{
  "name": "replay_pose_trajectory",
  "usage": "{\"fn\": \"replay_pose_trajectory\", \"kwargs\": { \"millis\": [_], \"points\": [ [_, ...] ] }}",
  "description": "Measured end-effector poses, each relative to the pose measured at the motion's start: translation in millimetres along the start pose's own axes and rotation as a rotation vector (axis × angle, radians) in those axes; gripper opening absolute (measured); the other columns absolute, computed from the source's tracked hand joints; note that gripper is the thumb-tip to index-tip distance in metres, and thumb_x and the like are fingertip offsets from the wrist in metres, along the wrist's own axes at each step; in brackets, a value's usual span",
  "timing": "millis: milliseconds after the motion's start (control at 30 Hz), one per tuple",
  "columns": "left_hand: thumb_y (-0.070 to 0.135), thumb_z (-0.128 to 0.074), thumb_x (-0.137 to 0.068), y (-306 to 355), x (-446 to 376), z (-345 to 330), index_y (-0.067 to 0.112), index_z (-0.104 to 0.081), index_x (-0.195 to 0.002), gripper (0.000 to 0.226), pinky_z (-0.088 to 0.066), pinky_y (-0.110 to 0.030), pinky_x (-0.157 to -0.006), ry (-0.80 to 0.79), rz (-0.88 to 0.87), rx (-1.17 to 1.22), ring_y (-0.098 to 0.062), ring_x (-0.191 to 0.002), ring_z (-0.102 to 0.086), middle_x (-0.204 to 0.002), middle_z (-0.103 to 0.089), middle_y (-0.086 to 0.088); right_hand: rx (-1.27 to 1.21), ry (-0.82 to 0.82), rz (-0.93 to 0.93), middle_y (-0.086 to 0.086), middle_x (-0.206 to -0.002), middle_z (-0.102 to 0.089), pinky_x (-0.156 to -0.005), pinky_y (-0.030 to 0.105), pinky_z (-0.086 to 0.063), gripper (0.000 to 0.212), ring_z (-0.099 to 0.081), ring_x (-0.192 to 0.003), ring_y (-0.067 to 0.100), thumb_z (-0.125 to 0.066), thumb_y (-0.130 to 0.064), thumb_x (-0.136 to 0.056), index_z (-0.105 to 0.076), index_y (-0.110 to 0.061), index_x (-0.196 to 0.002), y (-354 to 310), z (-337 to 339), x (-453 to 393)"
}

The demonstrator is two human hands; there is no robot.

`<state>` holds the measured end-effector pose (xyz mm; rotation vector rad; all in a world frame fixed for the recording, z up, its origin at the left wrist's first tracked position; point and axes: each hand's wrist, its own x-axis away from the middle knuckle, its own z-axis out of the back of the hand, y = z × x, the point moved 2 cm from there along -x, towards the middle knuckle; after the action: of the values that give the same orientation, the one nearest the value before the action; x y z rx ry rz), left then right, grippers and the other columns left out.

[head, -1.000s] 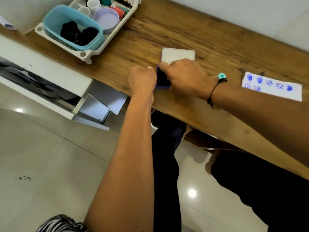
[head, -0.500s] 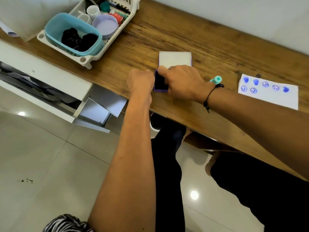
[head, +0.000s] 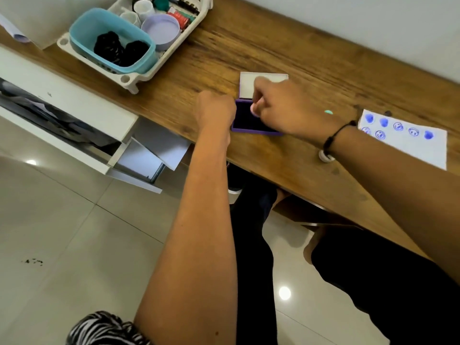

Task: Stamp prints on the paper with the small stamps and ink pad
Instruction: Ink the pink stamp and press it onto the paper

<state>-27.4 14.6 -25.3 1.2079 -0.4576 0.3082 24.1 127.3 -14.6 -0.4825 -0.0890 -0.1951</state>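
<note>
A purple ink pad (head: 249,120) with a dark inked face lies open on the wooden desk (head: 311,70), its white lid (head: 246,83) folded back behind it. My left hand (head: 215,108) is closed on the pad's left edge. My right hand (head: 283,105) pinches a small pale pink stamp (head: 255,110) and holds it down on the inked face. To the right lies the white paper (head: 418,150), with two rows of blue prints near its far edge. A green stamp (head: 328,112) shows just behind my right wrist, and a white stamp (head: 326,156) stands by the desk's front edge.
A white rack (head: 129,79) at the back left holds a teal tub (head: 84,33), a lilac lid and small jars. A white drawer (head: 74,113) hangs open below the desk's left part. My legs are under the desk edge, above a tiled floor.
My right hand has pulled back off the pad, so more of its dark face shows, and the pink stamp is now visible at my fingertips. My left hand stays on the pad's edge.
</note>
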Motion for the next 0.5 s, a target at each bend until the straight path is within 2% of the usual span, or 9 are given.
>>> {"fn": "replay_pose_trajectory", "kwargs": {
  "millis": [33,100,167,267,367,500],
  "points": [
    [0.004,-0.044,-0.085,1,1,-2,0.004,-0.054,-0.086,0.010,-0.054,-0.039,-0.081,-0.012,-0.001,-0.004,-0.025,-0.087,-0.062,-0.106,-0.066,-0.019,0.112,-0.005,0.053,0.016,-0.096,-0.064,-0.057,0.033,-0.036,0.018,-0.054,-0.084,0.032,-0.051,-0.022,-0.084,-0.050,-0.014,-0.100,-3,-8,1],
    [0.006,-0.047,-0.085,1,1,-4,0.002,-0.057,-0.103,0.021,-0.055,-0.035,-0.075,-0.027,0.009,-0.032,-0.027,-0.093,-0.064,-0.108,-0.065,-0.018,0.247,-0.001,0.112,0.016,-0.094,-0.061,-0.047,0.028,-0.024,0.029,-0.047,-0.075,0.029,-0.054,-0.025,-0.082,-0.046,-0.014,-0.108,-10,-17,3],
    [0.007,-0.048,-0.086,1,-1,-5,0.003,-0.057,-0.105,0.022,-0.052,-0.029,-0.069,-0.044,0.016,-0.036,-0.026,-0.096,-0.064,-0.109,-0.065,-0.016,0.273,0.000,0.124,0.014,-0.093,-0.061,-0.045,0.025,-0.017,0.033,-0.042,-0.073,0.025,-0.055,-0.024,-0.081,-0.045,-0.016,-0.111,-13,-20,1],
    [0.008,-0.047,-0.086,1,-1,-5,0.003,-0.059,-0.107,0.025,-0.050,-0.025,-0.062,-0.045,0.027,-0.050,-0.026,-0.098,-0.064,-0.110,-0.065,-0.016,0.258,0.012,0.135,0.013,-0.092,-0.062,-0.046,0.025,-0.018,0.034,-0.043,-0.071,0.025,-0.055,-0.022,-0.079,-0.044,-0.017,-0.111,-8,-22,0],
    [0.009,-0.048,-0.086,2,-2,-5,0.005,-0.059,-0.104,0.022,-0.047,-0.023,-0.056,-0.045,0.030,-0.044,-0.022,-0.087,-0.063,-0.104,-0.066,-0.014,0.254,-0.014,0.142,0.013,-0.090,-0.062,-0.049,0.029,-0.026,0.032,-0.048,-0.071,0.027,-0.053,-0.022,-0.079,-0.043,-0.019,-0.109,-6,-23,-1],
    [0.007,-0.048,-0.084,2,0,-2,0.005,-0.061,-0.091,0.015,-0.047,-0.026,-0.058,-0.038,0.056,-0.044,-0.020,-0.078,-0.059,-0.093,-0.065,-0.012,0.296,-0.051,0.143,0.013,-0.089,-0.062,-0.045,0.025,-0.016,0.027,-0.044,-0.069,0.025,-0.052,-0.024,-0.080,-0.043,-0.017,-0.105,-9,-20,0]
  ]
}}
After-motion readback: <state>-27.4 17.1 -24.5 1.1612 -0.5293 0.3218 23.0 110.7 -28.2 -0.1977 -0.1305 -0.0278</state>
